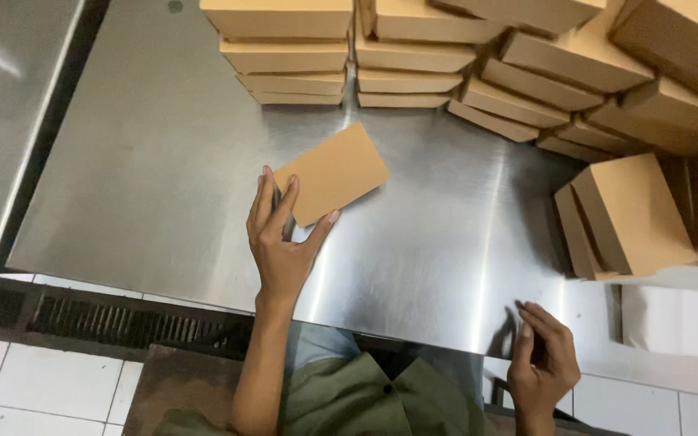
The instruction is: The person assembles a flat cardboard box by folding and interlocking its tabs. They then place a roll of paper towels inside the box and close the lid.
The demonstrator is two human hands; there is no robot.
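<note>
My left hand (283, 242) grips the near corner of a closed brown cardboard box (334, 172), thumb on one side and fingers on the other; the box rests tilted on the steel table (163, 178). My right hand (541, 363) sits at the table's near edge with fingers curled, holding nothing that I can see. Stacks of the same flat brown boxes (292, 56) stand at the back of the table, well beyond both hands.
More brown boxes lean in rows at the back right (559, 81), and two stand on edge at the right (624, 214). A floor drain grate (115, 323) and white tiles lie below the table's front edge. A second steel surface (2, 105) is at far left.
</note>
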